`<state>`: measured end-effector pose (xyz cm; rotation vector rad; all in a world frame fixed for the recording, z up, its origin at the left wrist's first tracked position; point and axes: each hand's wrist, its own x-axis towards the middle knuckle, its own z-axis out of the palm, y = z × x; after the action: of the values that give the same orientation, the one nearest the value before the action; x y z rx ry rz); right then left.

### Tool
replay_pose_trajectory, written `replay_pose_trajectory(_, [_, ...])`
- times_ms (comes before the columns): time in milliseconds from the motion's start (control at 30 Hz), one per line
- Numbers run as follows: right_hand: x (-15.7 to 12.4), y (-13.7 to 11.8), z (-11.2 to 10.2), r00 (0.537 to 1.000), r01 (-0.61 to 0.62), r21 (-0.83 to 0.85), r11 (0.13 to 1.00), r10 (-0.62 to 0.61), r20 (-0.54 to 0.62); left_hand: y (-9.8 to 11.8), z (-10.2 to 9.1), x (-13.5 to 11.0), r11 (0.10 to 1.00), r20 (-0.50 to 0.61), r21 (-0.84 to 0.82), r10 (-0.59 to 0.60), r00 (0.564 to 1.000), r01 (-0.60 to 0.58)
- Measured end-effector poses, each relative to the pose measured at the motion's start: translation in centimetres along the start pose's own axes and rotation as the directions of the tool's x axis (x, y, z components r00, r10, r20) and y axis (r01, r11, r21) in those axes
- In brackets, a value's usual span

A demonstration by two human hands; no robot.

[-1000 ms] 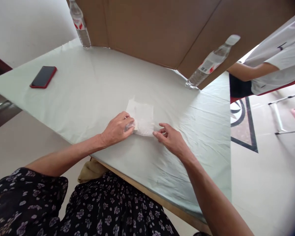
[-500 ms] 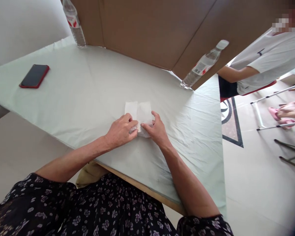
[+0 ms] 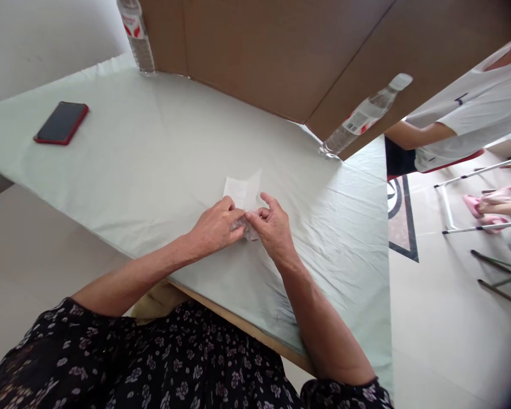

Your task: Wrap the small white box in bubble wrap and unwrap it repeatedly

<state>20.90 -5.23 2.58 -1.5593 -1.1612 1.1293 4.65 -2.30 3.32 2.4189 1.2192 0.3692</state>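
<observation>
A small, thin white sheet of paper [image 3: 241, 191] lies creased on the tablecloth, its right side lifted up into a point. Its near end runs under my fingers into a crinkled, translucent wrapping [image 3: 250, 232]. My left hand [image 3: 216, 226] presses this bundle from the left, fingers curled over it. From the right, my right hand [image 3: 272, 224] pinches the sheet between thumb and bent fingers, with the index finger raised. Both thumbs nearly meet at the middle. What lies inside the wrapping is hidden by my hands.
A pale green cloth covers the table [image 3: 166, 142]. A phone in a red case [image 3: 62, 122] lies at the left. A brown cardboard panel [image 3: 255, 51] stands behind, with water bottles [image 3: 139, 42] [image 3: 364, 116] against it. Beyond it sits a person in a white shirt [image 3: 472, 113].
The sheet has narrowed and its right half has folded upward and inward. My right hand has moved closer to my left. The view has shifted slightly.
</observation>
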Motion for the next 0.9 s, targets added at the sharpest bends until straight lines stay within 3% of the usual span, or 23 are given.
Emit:
replay_pose_trajectory(133, [-0.7,-0.5,-0.1,0.998,0.004,-0.033,0.999,-0.002,0.057,-0.4,0.7,-0.1,0.993,-0.049,-0.120,-0.021,0.999,0.015])
replay_pose_trajectory(267, [-1.4,-0.4,-0.4,0.977,0.178,-0.199,0.964,-0.149,0.152,-0.9,1.3,-0.3,0.959,-0.121,-0.284,-0.055,0.991,0.019])
replay_pose_trajectory(367, [-1.6,-0.2,-0.2,0.941,0.329,-0.408,0.852,-0.257,0.222,-1.2,1.6,-0.5,0.908,-0.121,-0.418,-0.077,0.990,0.020])
replay_pose_trajectory(500, [-1.6,-0.6,0.4,0.915,0.404,-0.632,0.662,-0.282,0.290,-1.3,1.6,-0.8,0.802,-0.139,-0.594,-0.190,0.972,0.072])
replay_pose_trajectory(633, [-1.4,-1.3,0.6,0.890,0.456,-0.703,0.546,-0.285,0.355,-0.9,1.3,-0.5,0.820,-0.154,-0.559,-0.249,0.956,0.123])
replay_pose_trajectory(767, [-0.8,-1.6,-0.4,0.850,0.522,-0.619,0.587,-0.301,0.432,-0.8,1.4,0.0,0.869,-0.123,-0.476,-0.218,0.968,0.135])
replay_pose_trajectory(833, [-0.4,-1.4,-1.1,0.839,0.521,-0.511,0.684,-0.300,0.454,-0.9,1.6,0.1,0.873,-0.135,-0.470,-0.214,0.967,0.128])
replay_pose_trajectory(900, [0.1,-0.9,-1.5,0.863,0.466,-0.395,0.792,-0.308,0.401,-1.0,1.9,0.1,0.876,-0.168,-0.469,-0.211,0.963,0.110])
